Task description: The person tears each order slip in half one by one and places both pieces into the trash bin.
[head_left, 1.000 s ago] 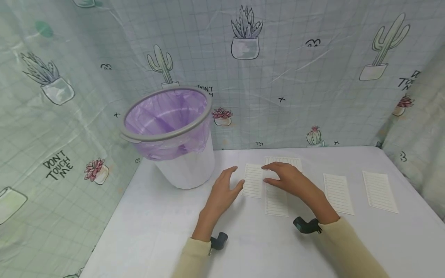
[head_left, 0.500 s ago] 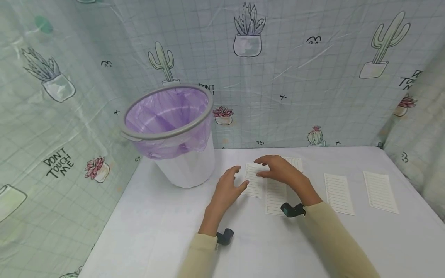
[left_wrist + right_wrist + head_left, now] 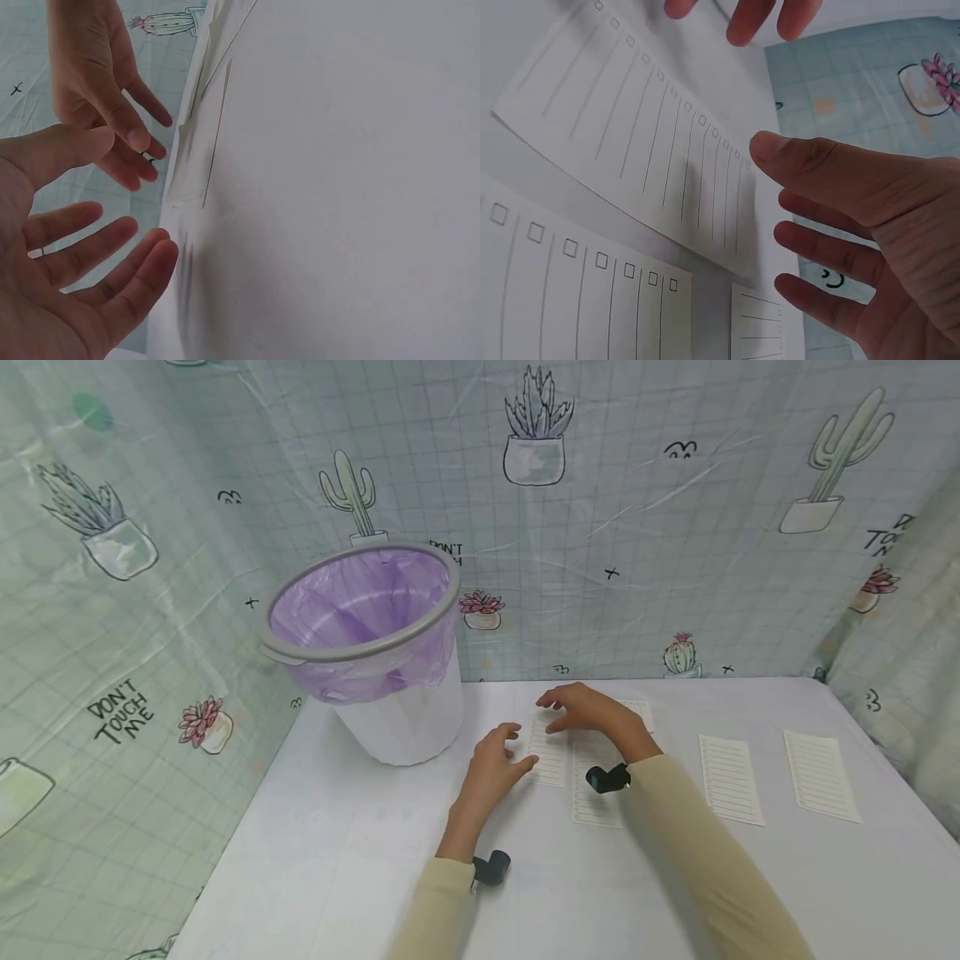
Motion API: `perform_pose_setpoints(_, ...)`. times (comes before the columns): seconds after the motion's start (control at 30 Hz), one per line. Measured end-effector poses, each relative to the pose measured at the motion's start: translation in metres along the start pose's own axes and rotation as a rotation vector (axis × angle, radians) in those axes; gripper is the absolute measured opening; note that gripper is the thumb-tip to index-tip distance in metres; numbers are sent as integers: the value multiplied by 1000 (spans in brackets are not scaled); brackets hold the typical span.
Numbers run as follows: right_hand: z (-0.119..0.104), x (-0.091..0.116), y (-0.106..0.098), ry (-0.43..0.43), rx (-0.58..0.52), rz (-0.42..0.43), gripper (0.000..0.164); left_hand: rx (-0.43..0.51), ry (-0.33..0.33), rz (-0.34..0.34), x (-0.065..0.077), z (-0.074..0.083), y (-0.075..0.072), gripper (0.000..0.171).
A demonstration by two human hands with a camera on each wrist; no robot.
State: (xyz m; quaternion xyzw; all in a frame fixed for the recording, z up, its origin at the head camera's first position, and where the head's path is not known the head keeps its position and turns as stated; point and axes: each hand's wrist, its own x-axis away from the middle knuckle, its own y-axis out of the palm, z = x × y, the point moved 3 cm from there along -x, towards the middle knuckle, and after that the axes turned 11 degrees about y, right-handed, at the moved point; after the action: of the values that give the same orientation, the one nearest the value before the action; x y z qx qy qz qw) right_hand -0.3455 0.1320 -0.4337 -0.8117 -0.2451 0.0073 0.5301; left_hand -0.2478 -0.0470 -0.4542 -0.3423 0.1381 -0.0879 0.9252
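My left hand hovers over the table just left of a lined paper sheet, thumb and fingers apart and holding nothing. Above the far part of that same sheet is my right hand, its fingers bent loosely with nothing between them. Below the right wrist lies a second lined sheet, and a third sheet is partly hidden behind the right hand. In the right wrist view, small checkboxes run along one edge of the sheet. Neither hand touches paper.
A white bin with a purple liner and grey rim stands at the back left. Two more lined sheets lie on the right side of the white table. A cactus-print curtain hangs behind and beside the table.
My right hand has moved left and slightly away from me, from over the second sheet to over the first. My left hand has shifted slightly right. The papers and bin have stayed put.
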Motion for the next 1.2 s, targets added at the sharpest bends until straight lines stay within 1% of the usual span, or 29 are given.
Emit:
perform_pose_setpoints(0.1, 2, -9, 1, -10, 6, -43, 53, 18, -36, 4, -3, -4, 3, 57)
perform_pose_setpoints(0.23, 3, -17, 2, -32, 13, -75, 53, 27, -82, -1, -8, -9, 7, 57)
perform_pose_setpoints(0.37, 6, -22, 2, -24, -7, -103, 53, 31, -100, -19, -12, -14, 10, 56)
perform_pose_setpoints(0.43, 7, -26, 3, -33, -18, -108, 53, 24, -107, -25, -13, -15, 10, 56)
perform_pose_setpoints(0.5, 8, -29, 5, -55, -23, -105, 50, 13, -113, -29, -14, -16, 10, 55)
perform_pose_setpoints(0.57, 10, -32, 8, -78, -20, -95, 43, 5, -113, -33, -14, -17, 11, 53)
perform_pose_setpoints(0.73, 15, -34, 12, -93, -50, -69, 14, -3, -103, -49, -16, -17, 13, 51)
perform_pose_setpoints(0.8, 17, -33, 13, -89, -83, -61, 8, -5, -102, -49, -17, -17, 13, 49)
perform_pose_setpoints(0.87, 18, -33, 14, -98, -120, -53, 9, -10, -106, -44, -18, -18, 13, 45)
perform_pose_setpoints(0.93, 19, -32, 14, -112, -163, -46, 10, -17, -95, -30, -19, -18, 12, 41)
perform_pose_setpoints(1.03, 19, -29, 10, -122, -203, -23, 9, -17, -90, -8, -19, -16, 11, 35)
perform_pose_setpoints(1.2, 20, -21, 0, -110, -226, 21, 14, 4, -91, 57, -19, -16, 12, 22)
